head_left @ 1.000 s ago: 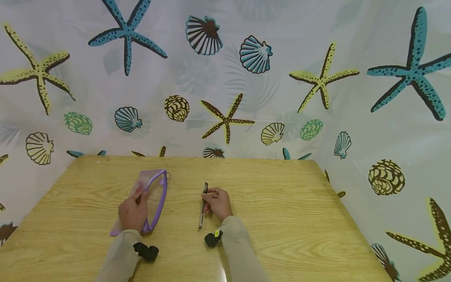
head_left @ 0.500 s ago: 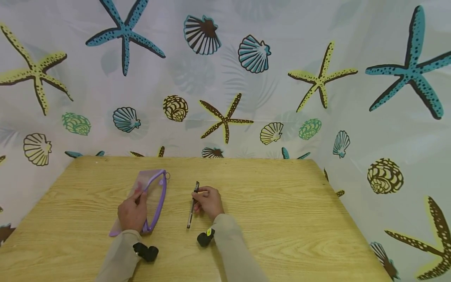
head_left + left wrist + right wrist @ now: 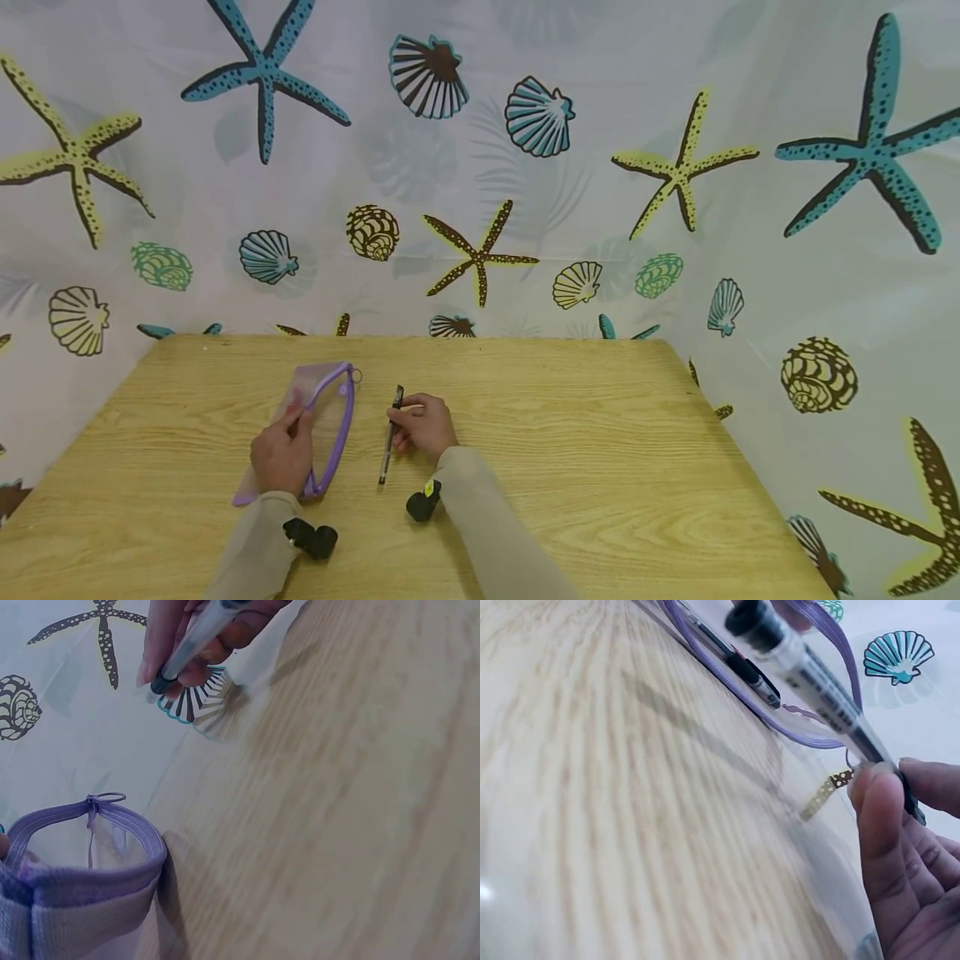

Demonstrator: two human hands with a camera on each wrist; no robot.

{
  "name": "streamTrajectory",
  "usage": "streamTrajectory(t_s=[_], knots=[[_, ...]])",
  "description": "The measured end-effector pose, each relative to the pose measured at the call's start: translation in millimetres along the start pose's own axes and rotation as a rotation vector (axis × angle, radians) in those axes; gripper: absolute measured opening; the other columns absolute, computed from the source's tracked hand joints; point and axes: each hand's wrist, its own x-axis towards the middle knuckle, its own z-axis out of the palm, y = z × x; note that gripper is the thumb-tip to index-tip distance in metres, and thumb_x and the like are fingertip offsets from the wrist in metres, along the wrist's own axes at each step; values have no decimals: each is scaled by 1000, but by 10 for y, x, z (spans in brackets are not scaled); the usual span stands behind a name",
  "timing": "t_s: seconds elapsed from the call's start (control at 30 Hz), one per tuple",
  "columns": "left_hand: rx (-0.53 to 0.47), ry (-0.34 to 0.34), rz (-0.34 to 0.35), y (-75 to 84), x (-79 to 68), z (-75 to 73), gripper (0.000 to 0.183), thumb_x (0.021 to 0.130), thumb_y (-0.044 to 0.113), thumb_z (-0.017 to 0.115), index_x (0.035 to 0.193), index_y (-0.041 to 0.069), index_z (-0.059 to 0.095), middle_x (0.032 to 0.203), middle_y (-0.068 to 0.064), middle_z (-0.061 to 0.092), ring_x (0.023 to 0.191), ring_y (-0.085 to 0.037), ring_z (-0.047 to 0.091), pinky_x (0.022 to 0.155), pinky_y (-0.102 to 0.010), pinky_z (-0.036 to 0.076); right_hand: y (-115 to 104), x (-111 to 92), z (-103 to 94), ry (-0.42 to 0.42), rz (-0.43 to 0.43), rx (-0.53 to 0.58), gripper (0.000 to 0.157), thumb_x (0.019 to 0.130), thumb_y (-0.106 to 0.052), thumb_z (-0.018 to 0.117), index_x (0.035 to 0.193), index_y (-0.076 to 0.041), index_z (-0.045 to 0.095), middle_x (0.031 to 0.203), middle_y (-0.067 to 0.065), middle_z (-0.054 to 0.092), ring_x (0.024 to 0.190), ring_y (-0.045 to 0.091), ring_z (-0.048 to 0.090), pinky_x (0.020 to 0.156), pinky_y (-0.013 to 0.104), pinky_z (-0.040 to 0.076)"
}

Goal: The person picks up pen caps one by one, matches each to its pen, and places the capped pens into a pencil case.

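Note:
A clear pencil pouch (image 3: 346, 427) with purple zipper edges stands with its mouth spread on the left half of the table. My left hand (image 3: 282, 457) pinches its near-left edge between thumb and fingers. In the left wrist view the pouch's rim (image 3: 97, 881) gapes, a ring on its zipper pull. My right hand (image 3: 427, 427) pinches a clear-barrelled gel pen (image 3: 389, 442) with black ends, just right of the pouch. The pen (image 3: 829, 701) is held near one end, raised over the table. Through the opening, the right wrist view shows another pen (image 3: 751, 675) inside the pouch.
The wood-grain table (image 3: 600, 450) extends to both sides of the hands. A white curtain (image 3: 450, 167) printed with starfish and shells hangs behind it and along the right side. A small black camera sits on each wrist.
My right hand has moved left with the pen, closer to the pouch's mouth. My left hand and the pouch have stayed in place.

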Motion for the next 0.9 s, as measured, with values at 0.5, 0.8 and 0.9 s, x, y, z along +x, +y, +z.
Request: streamTrajectory(t_s=[0.5, 0.8, 0.9], knots=[[-3, -8, -7, 7, 2, -15, 30, 97, 20, 57, 110, -3, 71, 91, -23, 70, 84, -38, 64, 75, -47, 45, 38, 126, 225, 3, 11, -15, 24, 90, -12, 68, 109, 1, 62, 64, 7, 66, 42, 12, 56, 44, 29, 52], [3, -3, -4, 6, 2, -7, 29, 97, 19, 57, 110, -3, 71, 89, -22, 69, 82, -36, 64, 72, -43, 44, 1, 147, 375, 9, 32, -5, 21, 89, -11, 69, 105, 1, 63, 65, 8, 66, 43, 11, 56, 44, 27, 51], [6, -7, -8, 10, -1, -15, 30, 98, 20, 56, 111, -3, 70, 90, -22, 70, 82, -36, 64, 73, -44, 45, -6, 164, 421, 6, 33, -18, 21, 89, -11, 69, 105, 2, 63, 65, 8, 66, 43, 10, 56, 44, 26, 51]])
